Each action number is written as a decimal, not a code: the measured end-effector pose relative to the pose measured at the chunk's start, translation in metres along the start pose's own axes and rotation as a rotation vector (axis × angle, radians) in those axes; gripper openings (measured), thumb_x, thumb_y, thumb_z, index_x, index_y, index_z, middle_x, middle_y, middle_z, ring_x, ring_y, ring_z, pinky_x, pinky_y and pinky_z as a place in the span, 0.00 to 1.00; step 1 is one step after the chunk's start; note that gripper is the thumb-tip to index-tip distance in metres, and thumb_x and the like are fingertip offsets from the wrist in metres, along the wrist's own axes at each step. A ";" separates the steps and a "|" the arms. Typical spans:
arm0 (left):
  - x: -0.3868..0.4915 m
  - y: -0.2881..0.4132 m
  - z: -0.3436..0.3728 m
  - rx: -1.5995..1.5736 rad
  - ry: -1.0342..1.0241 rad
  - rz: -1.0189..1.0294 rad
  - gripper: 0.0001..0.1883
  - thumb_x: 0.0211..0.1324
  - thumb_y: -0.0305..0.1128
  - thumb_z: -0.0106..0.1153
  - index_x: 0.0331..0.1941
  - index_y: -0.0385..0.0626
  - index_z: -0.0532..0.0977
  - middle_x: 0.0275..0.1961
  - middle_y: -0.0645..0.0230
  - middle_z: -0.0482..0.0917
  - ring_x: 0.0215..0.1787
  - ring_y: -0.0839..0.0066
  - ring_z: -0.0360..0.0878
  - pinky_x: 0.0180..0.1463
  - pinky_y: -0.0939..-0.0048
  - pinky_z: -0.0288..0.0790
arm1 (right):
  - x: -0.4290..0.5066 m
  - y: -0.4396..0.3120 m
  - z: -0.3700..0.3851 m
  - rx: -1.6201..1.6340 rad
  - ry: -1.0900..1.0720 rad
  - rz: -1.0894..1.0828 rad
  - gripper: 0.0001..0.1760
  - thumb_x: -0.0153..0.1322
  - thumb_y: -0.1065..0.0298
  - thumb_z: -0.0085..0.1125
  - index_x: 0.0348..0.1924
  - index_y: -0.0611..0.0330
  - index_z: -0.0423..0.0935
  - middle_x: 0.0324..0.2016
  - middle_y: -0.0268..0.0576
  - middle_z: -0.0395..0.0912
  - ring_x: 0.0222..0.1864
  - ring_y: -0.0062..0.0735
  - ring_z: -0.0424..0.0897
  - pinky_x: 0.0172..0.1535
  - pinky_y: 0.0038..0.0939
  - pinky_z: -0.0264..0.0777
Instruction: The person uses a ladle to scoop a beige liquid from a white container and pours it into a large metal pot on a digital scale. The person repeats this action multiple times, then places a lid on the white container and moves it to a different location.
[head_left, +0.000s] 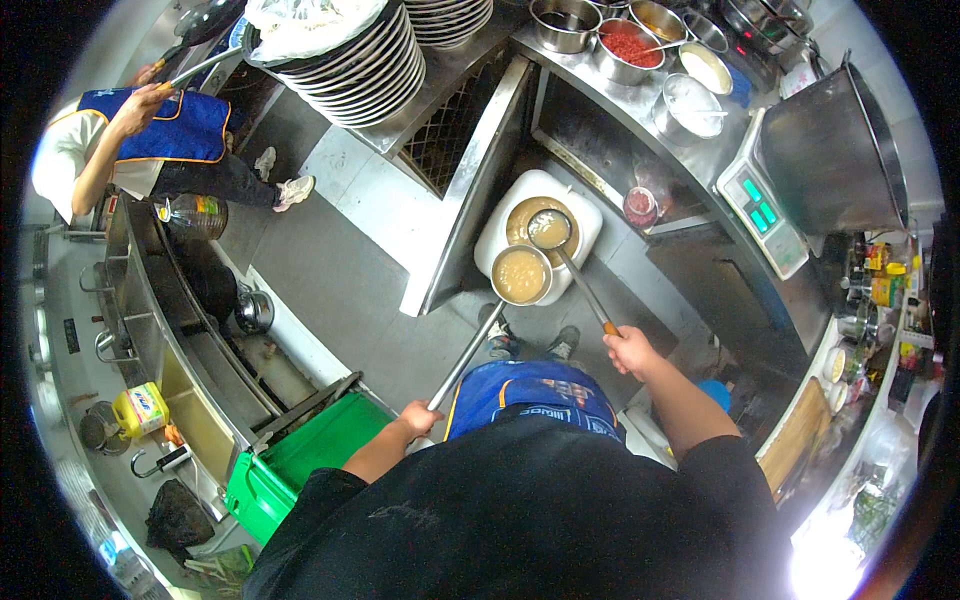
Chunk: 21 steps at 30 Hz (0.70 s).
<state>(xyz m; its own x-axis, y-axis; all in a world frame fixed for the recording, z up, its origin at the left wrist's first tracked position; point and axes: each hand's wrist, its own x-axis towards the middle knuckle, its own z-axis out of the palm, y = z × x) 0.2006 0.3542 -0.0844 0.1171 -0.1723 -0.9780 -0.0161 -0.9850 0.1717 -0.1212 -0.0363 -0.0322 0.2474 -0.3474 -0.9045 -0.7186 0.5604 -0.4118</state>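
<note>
My left hand (418, 417) grips the metal handle of a deep ladle (520, 276), whose bowl holds a cloudy tan liquid with pale bits. That bowl hangs over the near rim of a white bucket (491, 225). In my right hand (628, 351) is the wooden grip of a second ladle (587, 289). Its round bowl is inside the bucket's opening, at the surface of the same tan liquid (523, 217), and looks full. The two ladle bowls are close together, the left one nearer to me. The bucket hides how deep the liquid is.
Stacked plates (360, 82) and steel pots of sauces (630, 49) line the counter beyond. A digital scale (763, 195) sits beside a large stockpot (825, 142) on the right. A green bin (330, 442) stands at my left. Another person (150, 142) holds a long handle at upper left.
</note>
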 end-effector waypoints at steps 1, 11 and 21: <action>0.001 -0.001 0.000 0.004 -0.005 -0.001 0.18 0.55 0.41 0.66 0.38 0.36 0.78 0.22 0.61 0.79 0.18 0.69 0.76 0.22 0.63 0.70 | -0.009 0.000 -0.002 -0.002 -0.008 -0.013 0.11 0.77 0.62 0.56 0.37 0.60 0.70 0.21 0.36 0.71 0.16 0.25 0.69 0.16 0.30 0.63; -0.001 0.013 0.007 -0.006 0.045 0.054 0.17 0.56 0.40 0.65 0.36 0.36 0.77 0.21 0.61 0.77 0.16 0.67 0.74 0.21 0.61 0.69 | -0.093 -0.013 -0.026 -0.148 -0.010 -0.072 0.12 0.77 0.60 0.56 0.39 0.60 0.69 0.19 0.35 0.71 0.15 0.24 0.70 0.16 0.31 0.64; -0.012 0.065 0.004 0.069 0.045 0.152 0.18 0.59 0.43 0.63 0.35 0.35 0.77 0.22 0.60 0.79 0.17 0.68 0.76 0.21 0.62 0.69 | -0.133 0.002 -0.031 -0.693 0.284 -0.367 0.17 0.71 0.61 0.62 0.46 0.64 0.75 0.26 0.48 0.80 0.30 0.45 0.82 0.35 0.43 0.75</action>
<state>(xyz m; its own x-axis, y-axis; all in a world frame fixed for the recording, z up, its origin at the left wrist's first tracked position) 0.1946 0.2918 -0.0622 0.1526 -0.3208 -0.9348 -0.1054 -0.9457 0.3073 -0.1753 -0.0123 0.0904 0.4370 -0.6461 -0.6258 -0.8845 -0.1823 -0.4294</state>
